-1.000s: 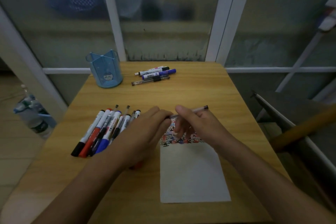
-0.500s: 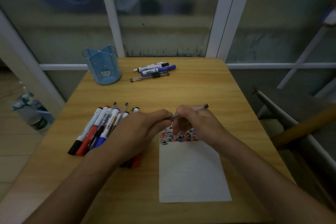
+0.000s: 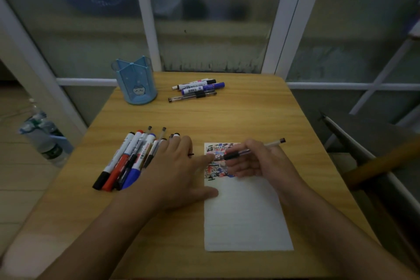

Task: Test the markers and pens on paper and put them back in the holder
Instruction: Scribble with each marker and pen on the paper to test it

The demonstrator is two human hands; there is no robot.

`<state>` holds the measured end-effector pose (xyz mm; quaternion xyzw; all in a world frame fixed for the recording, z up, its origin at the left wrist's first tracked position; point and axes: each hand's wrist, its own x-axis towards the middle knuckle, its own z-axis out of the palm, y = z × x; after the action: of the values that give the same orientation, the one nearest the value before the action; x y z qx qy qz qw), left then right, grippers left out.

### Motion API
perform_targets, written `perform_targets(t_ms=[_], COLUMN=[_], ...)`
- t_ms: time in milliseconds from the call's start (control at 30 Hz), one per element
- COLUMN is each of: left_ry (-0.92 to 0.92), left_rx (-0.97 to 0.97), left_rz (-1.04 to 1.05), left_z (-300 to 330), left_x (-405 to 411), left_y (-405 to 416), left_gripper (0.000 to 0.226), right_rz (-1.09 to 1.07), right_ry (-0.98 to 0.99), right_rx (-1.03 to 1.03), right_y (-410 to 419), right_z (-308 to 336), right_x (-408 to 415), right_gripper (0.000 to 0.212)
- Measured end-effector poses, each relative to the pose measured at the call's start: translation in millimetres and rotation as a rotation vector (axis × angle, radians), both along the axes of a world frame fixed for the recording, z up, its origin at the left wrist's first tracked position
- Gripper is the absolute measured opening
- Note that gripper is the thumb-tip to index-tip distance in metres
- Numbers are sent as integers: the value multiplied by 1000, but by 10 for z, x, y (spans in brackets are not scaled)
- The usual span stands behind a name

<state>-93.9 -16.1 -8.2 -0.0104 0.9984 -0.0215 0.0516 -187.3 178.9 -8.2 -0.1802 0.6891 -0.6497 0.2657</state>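
Head view: water bottle (image 3: 45,138) left of table (image 3: 227,116).

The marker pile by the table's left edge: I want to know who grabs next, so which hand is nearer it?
Left. The left hand lies flat with its fingers over the marker pile; the right hand holds a pen over the paper, farther away.

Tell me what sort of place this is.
Probably a balcony or enclosed porch at home, used as a desk: a small wooden table pushed against frosted glass panels, a blue pen holder, water bottles on the tiled floor.
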Motion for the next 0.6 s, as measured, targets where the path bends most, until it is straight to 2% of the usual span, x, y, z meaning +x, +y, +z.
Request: perform_targets(t_ms=[100, 267, 433, 600], left_ry=[29, 31, 32, 20], left_rx=[-11, -20, -20, -14], left_rz=[13, 30, 40, 51], left_z=[14, 35, 48, 47], left_x=[3, 17, 34, 34], left_y=[15, 76, 97, 95], left_gripper=[88, 90, 91, 92], right_rz=[18, -27, 18, -2], right_ry=[21, 261, 354, 528], right_rx=[-40, 67, 109, 182], right_y=[43, 59, -15, -104], right_z=[-67, -182, -257, -310], right_x=[67, 124, 155, 140], right_gripper=[19, 9, 17, 23])
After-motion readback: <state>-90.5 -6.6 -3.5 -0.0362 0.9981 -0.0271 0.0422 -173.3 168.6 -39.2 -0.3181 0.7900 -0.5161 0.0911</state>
